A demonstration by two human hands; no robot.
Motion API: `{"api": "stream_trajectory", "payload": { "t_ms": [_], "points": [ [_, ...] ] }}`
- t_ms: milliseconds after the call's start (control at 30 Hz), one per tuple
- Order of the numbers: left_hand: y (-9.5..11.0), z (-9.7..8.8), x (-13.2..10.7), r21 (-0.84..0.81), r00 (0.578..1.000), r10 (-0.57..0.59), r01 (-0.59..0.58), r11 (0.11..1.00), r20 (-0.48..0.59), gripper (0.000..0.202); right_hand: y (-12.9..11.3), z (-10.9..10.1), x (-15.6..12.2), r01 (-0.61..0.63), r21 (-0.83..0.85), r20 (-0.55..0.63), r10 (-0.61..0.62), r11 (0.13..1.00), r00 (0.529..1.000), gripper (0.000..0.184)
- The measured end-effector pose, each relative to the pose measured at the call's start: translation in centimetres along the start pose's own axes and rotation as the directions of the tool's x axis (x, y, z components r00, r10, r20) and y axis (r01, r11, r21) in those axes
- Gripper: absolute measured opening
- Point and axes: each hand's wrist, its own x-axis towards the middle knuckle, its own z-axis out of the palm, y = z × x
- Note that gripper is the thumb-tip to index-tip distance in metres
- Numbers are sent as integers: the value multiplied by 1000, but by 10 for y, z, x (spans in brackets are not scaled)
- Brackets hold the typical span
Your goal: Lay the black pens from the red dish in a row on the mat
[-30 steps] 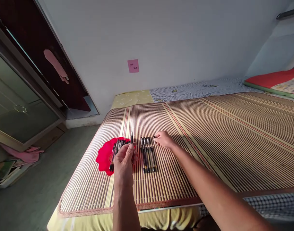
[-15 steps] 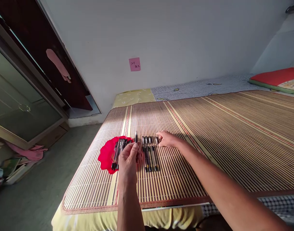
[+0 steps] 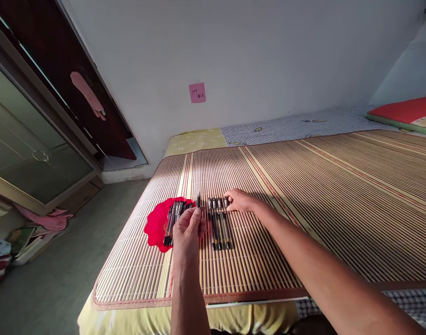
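Note:
My left hand [image 3: 188,224] is closed on an uncapped gel pen [image 3: 198,200], its bare tip pointing away from me. With its fingers pinched, my right hand [image 3: 239,201] holds a black pen cap [image 3: 226,201] at the right end of a row of several loose caps [image 3: 215,203]. Below that row lie a few clear-barrelled pens [image 3: 221,232] without caps, side by side on the mat. Several capped pens [image 3: 173,223] rest on a red scalloped mat [image 3: 155,226] left of my left hand, which hides part of them.
A striped bamboo mat [image 3: 269,251] covers the bed. Behind it stands a wall with a pink note [image 3: 197,92]. A red folded quilt [image 3: 404,110] lies at the far right. Left of the bed are the floor [image 3: 69,260] and a glass-panelled door [image 3: 35,144].
My right hand has moved slightly left with the cap, bringing it closer to the other caps in the row. My left hand keeps hold of the pen. The view has shifted a little.

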Motion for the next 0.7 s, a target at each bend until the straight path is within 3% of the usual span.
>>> {"api": "stream_trajectory", "payload": {
  "t_ms": [200, 500, 700],
  "points": [
    [-3, -2, 2, -10, 1000, -16, 16, 1000, -1, 50, 3, 1, 4, 10, -9, 3, -10, 1000, 1000, 64],
    [-8, -3, 3, -10, 1000, 0, 0, 1000, 22, 51, -3, 1, -2, -13, 23, 3, 13, 1000, 1000, 64],
    [-10, -7, 7, 33, 997, -30, 28, 999, 69, 54, -2, -3, -3, -1, 43, -12, 2, 999, 1000, 74]
  ]
}}
